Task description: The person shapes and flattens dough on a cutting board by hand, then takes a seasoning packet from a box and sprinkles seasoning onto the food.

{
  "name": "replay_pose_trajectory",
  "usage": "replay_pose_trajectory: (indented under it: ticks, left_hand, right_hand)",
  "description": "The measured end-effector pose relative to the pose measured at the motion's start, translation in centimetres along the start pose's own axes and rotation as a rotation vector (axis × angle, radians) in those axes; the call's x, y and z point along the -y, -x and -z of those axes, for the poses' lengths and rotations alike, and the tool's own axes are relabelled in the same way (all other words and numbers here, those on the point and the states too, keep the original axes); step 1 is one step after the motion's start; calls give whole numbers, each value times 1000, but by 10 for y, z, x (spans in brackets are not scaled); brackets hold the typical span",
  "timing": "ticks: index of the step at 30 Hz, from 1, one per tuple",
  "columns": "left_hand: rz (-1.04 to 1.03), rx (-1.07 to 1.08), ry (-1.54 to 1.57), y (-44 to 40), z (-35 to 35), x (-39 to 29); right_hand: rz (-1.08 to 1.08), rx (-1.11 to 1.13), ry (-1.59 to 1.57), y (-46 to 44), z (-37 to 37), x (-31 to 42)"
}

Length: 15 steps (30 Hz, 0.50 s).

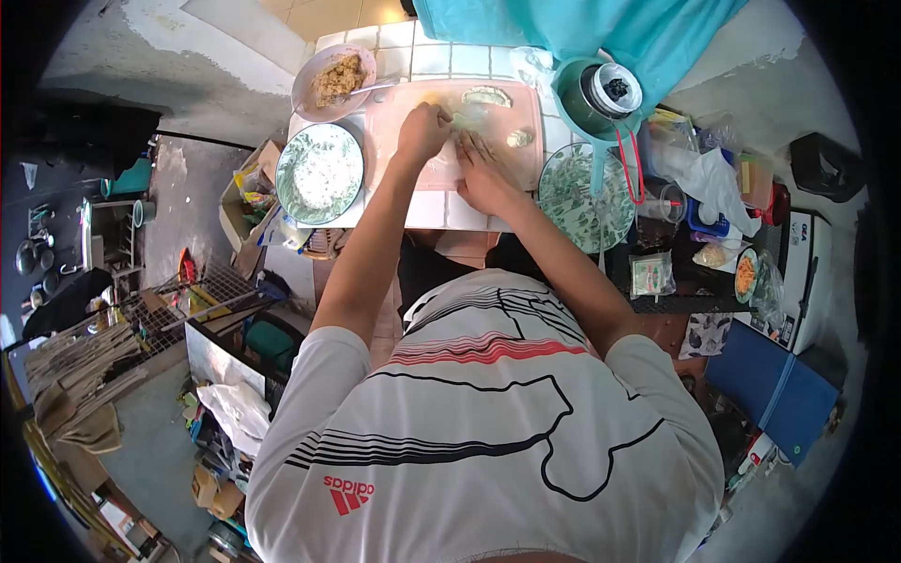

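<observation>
Over a pink cutting board [399, 98], my left hand [427, 133] is closed, its fingers curled down by the left edge of a thin pale sheet of dough [469, 120]. What those fingers grip is hidden under them. My right hand [486, 174] is open, with fingers stretched out and lying flat at the near side of the sheet. Beyond the hands lies a half-moon dumpling [486, 97] with a crimped edge. A small lump of dough [519, 139] rests near the board's right side.
Left of the board are a bowl [298, 92] of brown crumbly filling with a spoon [375, 87] and a plate [290, 202] of white powder. To the right stand a green-patterned plate [582, 202] and a teal pan [571, 89] holding a red-handled strainer [631, 169].
</observation>
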<state>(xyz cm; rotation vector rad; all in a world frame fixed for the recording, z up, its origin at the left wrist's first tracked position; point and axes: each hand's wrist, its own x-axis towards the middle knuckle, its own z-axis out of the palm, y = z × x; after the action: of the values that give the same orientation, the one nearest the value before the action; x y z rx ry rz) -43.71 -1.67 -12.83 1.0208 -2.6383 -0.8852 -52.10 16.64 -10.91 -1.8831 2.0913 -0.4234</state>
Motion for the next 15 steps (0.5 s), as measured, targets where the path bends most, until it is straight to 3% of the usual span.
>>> replay_pose_trajectory:
  ticks: [8,15]
  left_hand:
    - [151,49,327,-15,12,16]
    - [-10,170,339,-20,19,16]
  right_hand:
    - [-25,76,40,0,-3,0]
    - [-80,44,7,3,-9,7]
